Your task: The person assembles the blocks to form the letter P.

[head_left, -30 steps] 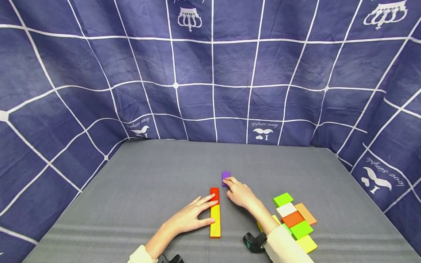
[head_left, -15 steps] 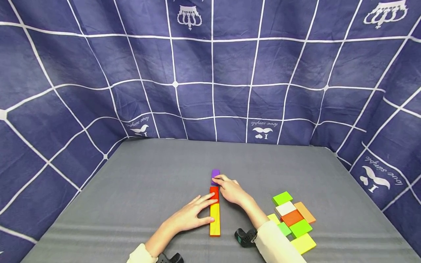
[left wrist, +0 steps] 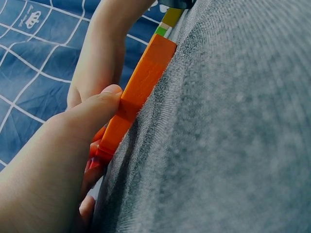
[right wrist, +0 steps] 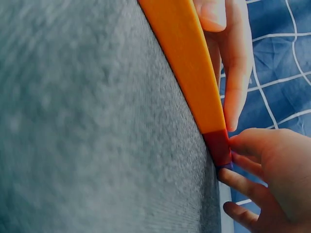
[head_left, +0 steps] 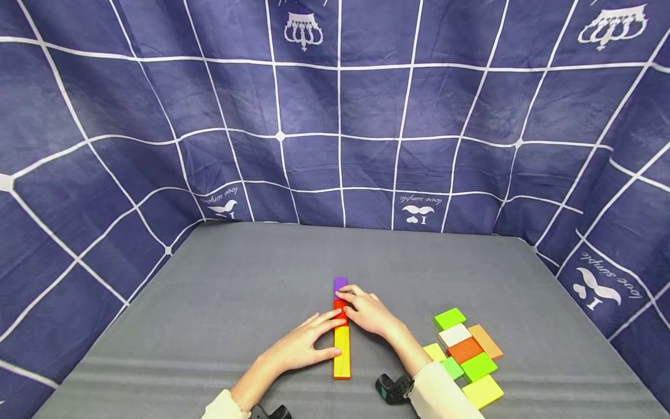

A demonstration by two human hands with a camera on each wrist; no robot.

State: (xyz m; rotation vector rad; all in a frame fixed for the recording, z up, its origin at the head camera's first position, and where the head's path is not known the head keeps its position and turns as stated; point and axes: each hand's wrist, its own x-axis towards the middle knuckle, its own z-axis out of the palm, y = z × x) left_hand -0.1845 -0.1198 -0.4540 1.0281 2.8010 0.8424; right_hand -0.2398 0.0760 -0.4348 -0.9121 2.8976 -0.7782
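Observation:
Three wooden blocks lie end to end in one straight row in the head view: a yellow block [head_left: 342,358] nearest, a red block [head_left: 338,305], then a purple block [head_left: 341,281] farthest. My left hand [head_left: 298,347] lies along the row's left side, fingers spread straight. Its fingertips touch the red block and its thumb touches the yellow one. From the right, my right hand [head_left: 370,311] curls its fingers over the purple block, with its thumb beside the red block. In the right wrist view the purple block is mostly hidden behind the fingers.
Several loose blocks lie flat at the right, among them a white block [head_left: 455,334], an orange-red block [head_left: 466,350] and an orange block [head_left: 487,341]. A grey cloth [head_left: 251,262] covers the table. Behind stands a blue curtain [head_left: 366,163] with white lines.
My right hand has brought the purple block leftward into line with the red and yellow blocks, then toward me until it meets the red end. The left hand has stayed in place.

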